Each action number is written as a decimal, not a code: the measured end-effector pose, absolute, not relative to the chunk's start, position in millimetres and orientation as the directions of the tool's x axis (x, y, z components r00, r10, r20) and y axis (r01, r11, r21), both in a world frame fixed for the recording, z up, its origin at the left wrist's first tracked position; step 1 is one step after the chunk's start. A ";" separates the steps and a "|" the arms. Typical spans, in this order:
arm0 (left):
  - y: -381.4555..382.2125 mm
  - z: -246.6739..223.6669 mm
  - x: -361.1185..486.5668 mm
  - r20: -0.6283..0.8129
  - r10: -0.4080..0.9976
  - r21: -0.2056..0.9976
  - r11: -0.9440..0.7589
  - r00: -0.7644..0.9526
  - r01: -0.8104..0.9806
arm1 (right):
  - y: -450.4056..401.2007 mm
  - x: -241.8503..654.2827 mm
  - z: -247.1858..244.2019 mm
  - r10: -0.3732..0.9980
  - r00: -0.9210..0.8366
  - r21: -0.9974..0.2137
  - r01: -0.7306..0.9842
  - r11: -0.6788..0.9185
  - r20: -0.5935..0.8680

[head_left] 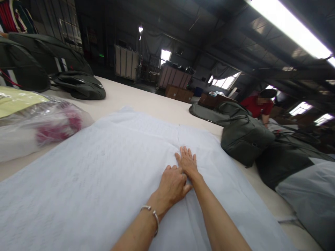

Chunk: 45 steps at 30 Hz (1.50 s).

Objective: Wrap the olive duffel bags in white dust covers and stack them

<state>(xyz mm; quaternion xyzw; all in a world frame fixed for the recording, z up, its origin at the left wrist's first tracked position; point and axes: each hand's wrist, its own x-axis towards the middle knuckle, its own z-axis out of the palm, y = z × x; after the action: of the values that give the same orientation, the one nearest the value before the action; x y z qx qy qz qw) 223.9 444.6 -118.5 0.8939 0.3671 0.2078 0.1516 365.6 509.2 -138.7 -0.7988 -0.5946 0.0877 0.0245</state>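
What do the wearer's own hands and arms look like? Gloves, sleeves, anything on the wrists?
Ungloved left hand, its wrist wearing a slim, silver-coloured, open-cuff bracelet. Ungloved right hand, nothing visible on the wrist. No sleeves, cables or markings show on either arm.

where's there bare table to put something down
The widest bare stretch of table lies beyond the white sheet, between the dark left bags and dark right bags. Narrower slivers show between the sheet and the plastic-wrapped bundle, and between the sheet and the right bags. Both sides are crowded, and the sheet covers the middle.
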 end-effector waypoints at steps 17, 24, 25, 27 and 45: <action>435.6 -103.6 221.8 0.038 0.554 0.368 -0.781 0.831 0.504 | 496.8 399.7 -119.5 0.964 0.246 -0.531 0.833 -0.156 0.103; 431.5 -98.9 221.3 0.037 0.572 0.350 -0.776 0.820 0.525 | 481.8 387.2 -136.3 0.989 0.126 -0.478 0.875 -0.073 0.080; 432.0 -99.4 221.7 0.038 0.571 0.345 -0.778 0.820 0.525 | 477.9 388.5 -132.1 0.980 0.166 -0.529 0.845 -0.082 0.113; 432.8 -99.6 222.6 0.034 0.567 0.335 -0.783 0.823 0.525 | 460.4 394.1 -121.0 0.945 0.259 -0.629 0.773 -0.078 0.201; 448.7 -103.5 225.5 -0.068 0.465 0.394 -0.800 0.883 0.452 | 19.6 595.4 -22.0 0.242 0.964 -0.696 0.097 -0.712 -0.114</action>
<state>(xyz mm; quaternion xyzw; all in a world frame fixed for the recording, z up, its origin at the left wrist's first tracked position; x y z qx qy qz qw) 225.5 448.7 -103.5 0.9486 0.2418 0.0163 0.2036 595.4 19.6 -22.0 -0.9199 -0.0921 0.0986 0.3682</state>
